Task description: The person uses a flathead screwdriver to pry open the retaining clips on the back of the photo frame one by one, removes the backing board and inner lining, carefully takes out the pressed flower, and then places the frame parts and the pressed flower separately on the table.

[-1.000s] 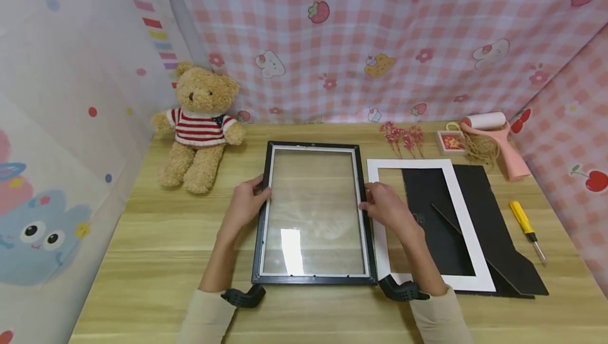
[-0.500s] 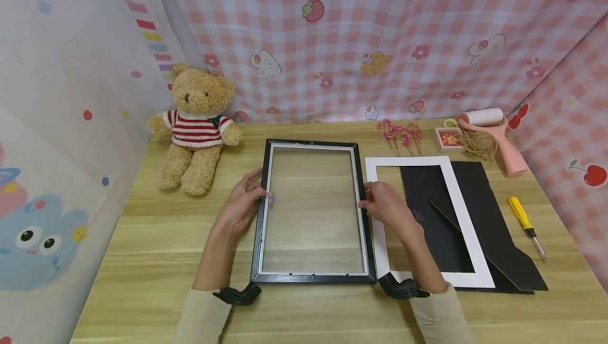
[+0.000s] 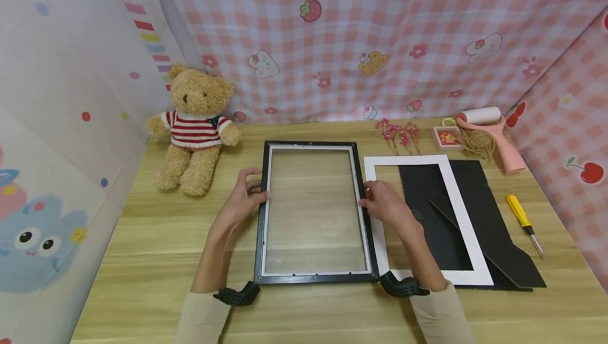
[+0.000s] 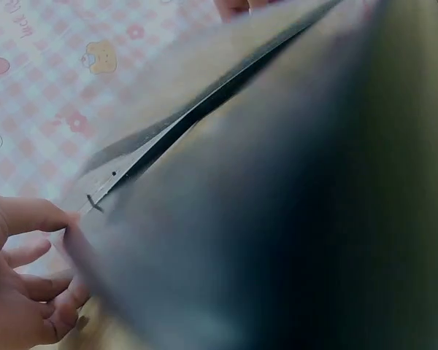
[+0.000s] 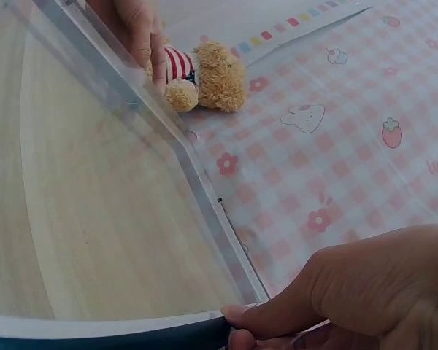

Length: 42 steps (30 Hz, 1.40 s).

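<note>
A black picture frame (image 3: 261,238) with a pale inner edge and a clear pane (image 3: 313,212) sits in the middle of the wooden table. My left hand (image 3: 239,200) holds its left side, thumb on the rim and the other fingers along the outside. At the right side, my right hand (image 3: 387,206) pinches the rim between thumb and fingers, seen closely in the right wrist view. Beside that hand lies a white mat board (image 3: 456,212), over a black backing board (image 3: 475,191) with a stand leg (image 3: 518,267).
A teddy bear (image 3: 197,122) in a striped sweater sits at the back left. Pink dried flowers (image 3: 399,135), a small box (image 3: 447,137), twine (image 3: 477,144) and a pink-handled lint roller (image 3: 508,149) lie at the back right. A yellow-handled screwdriver (image 3: 520,217) lies right of the boards.
The left hand's fingers have spread and its thumb has shifted slightly down the frame's side. The bright reflection on the pane is gone. The right hand keeps its hold.
</note>
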Tool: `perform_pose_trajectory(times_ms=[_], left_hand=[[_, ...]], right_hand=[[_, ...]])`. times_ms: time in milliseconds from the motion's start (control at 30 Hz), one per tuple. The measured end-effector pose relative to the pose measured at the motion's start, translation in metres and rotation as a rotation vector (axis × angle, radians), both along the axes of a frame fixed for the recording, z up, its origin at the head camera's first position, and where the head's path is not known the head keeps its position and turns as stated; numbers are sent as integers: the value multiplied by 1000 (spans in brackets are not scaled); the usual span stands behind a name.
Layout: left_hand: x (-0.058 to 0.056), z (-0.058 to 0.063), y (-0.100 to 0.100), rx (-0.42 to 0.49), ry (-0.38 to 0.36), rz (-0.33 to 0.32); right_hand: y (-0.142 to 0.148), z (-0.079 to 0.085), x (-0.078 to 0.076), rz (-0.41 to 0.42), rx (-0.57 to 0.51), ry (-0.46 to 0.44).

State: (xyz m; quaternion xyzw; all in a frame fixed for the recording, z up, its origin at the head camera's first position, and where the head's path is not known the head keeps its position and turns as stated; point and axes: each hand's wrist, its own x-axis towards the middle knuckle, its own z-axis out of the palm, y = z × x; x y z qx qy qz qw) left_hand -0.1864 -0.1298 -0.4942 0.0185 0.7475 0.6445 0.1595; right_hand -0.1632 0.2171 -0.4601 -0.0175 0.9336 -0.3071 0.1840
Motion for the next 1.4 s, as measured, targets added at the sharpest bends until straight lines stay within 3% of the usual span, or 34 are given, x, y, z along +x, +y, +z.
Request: perform_pose_trajectory(times_ms=[133, 233, 367, 467, 700, 933, 1033, 1233, 1400], left_hand=[[3, 2, -1, -81, 76, -22], [4, 5, -3, -166, 118, -87], [5, 9, -3, -230, 102, -181], [5, 9, -2, -250, 104, -198], [-1, -19, -4, -362, 279, -213], [7, -10, -1, -323, 235, -203], [7, -13, -3, -310, 247, -210], [10, 1, -4, -215, 208, -217], [8, 3, -11, -132, 158, -151]], right_hand=[[-1, 0, -1, 3, -1, 2], [-1, -1, -1, 5, 10, 7], [-1, 0, -1, 6, 30, 6], [0, 0, -1, 3, 29, 0], [-2, -3, 1, 63, 101, 122], [-6, -2, 2, 62, 102, 135], [-7, -1, 2, 66, 98, 131], [-5, 0, 2, 48, 85, 123], [-3, -1, 4, 16, 14, 180]])
